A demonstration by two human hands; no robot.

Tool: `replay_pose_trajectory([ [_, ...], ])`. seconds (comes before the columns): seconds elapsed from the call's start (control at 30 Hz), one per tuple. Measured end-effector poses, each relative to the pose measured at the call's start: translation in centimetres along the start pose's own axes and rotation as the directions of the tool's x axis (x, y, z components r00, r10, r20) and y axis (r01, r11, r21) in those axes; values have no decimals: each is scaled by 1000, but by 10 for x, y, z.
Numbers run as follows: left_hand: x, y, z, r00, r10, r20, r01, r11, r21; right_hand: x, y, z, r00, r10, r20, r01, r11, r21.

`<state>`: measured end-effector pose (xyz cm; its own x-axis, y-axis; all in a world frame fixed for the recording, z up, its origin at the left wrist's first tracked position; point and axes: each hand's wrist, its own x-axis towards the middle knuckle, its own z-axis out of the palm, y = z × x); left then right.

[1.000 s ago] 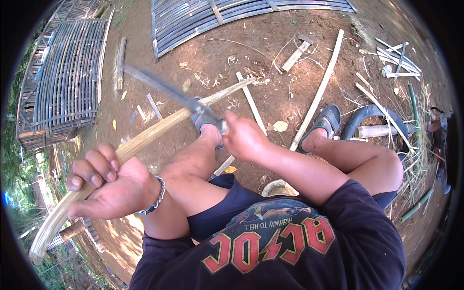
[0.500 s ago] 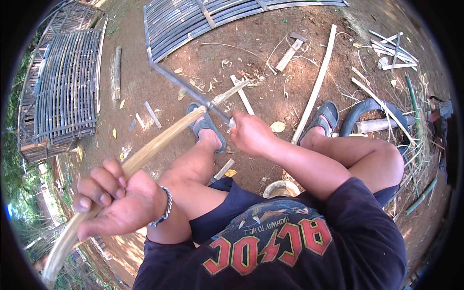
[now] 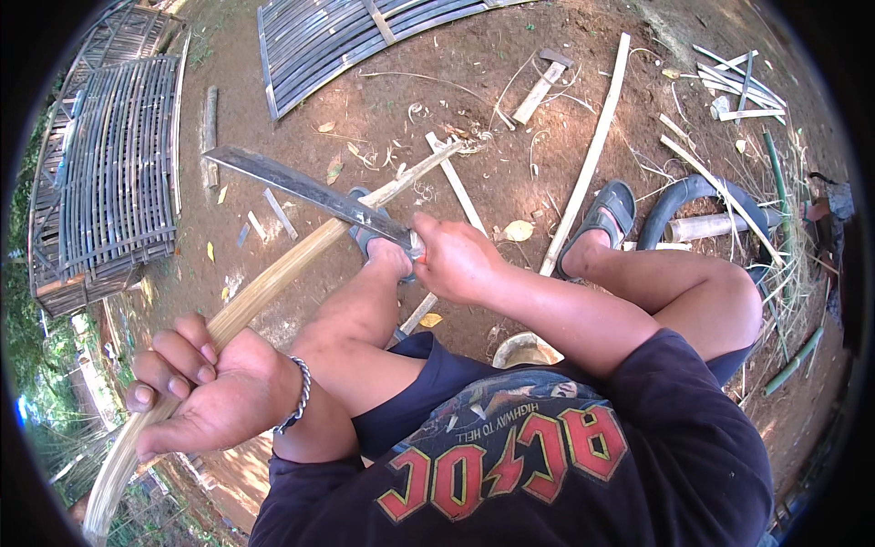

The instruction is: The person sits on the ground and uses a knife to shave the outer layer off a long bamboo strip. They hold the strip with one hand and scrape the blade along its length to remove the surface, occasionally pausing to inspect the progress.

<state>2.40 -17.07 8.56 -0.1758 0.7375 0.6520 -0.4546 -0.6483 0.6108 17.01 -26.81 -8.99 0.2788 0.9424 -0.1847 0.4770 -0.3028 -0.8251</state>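
A long, curved bamboo strip (image 3: 273, 281) runs from the lower left up toward the ground ahead. My left hand (image 3: 214, 383) is closed around its near part, palm up, with a braided bracelet at the wrist. In my right hand (image 3: 460, 260) is a machete (image 3: 292, 185), gripped by its handle, which my fingers mostly cover. Its dark, broad blade points to the upper left and crosses the strip, touching it above my left foot. The far end of the strip is down by pale shavings (image 3: 465, 146) on the soil.
Bamboo slat panels (image 3: 118, 155) stand at the left and far side. A hatchet (image 3: 544, 87) lies ahead. Around my right sandal (image 3: 612, 214) are a long bamboo slat (image 3: 597, 150), a black rubber tube (image 3: 670, 205) and several split pieces. A pale bowl (image 3: 527, 349) sits between my legs.
The machete has moved down along the bamboo strip toward me, and its blade now shows broader and flatter. My left hand, still on the strip, has shifted slightly left and down.
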Motion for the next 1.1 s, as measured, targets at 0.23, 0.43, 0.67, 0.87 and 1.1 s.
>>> replay_pose_trajectory([
  [0.23,2,-4,-1,1000,-27,7,27,1000,-14,18,69,13,971,236,24,-233,969,-85],
  [0.43,8,-4,-3,997,-62,46,64,997,-37,14,25,-4,999,43,25,-44,999,30],
  [0.67,7,-4,-10,980,-46,194,71,990,-126,18,35,-1,999,33,34,-32,999,-12],
  [0.87,9,-4,-10,937,-50,345,131,968,-216,25,60,1,997,79,-25,-79,997,-12],
  [1.1,8,-3,-14,923,-61,379,147,968,-204,15,30,-1,1000,23,-6,-24,1000,-8],
])
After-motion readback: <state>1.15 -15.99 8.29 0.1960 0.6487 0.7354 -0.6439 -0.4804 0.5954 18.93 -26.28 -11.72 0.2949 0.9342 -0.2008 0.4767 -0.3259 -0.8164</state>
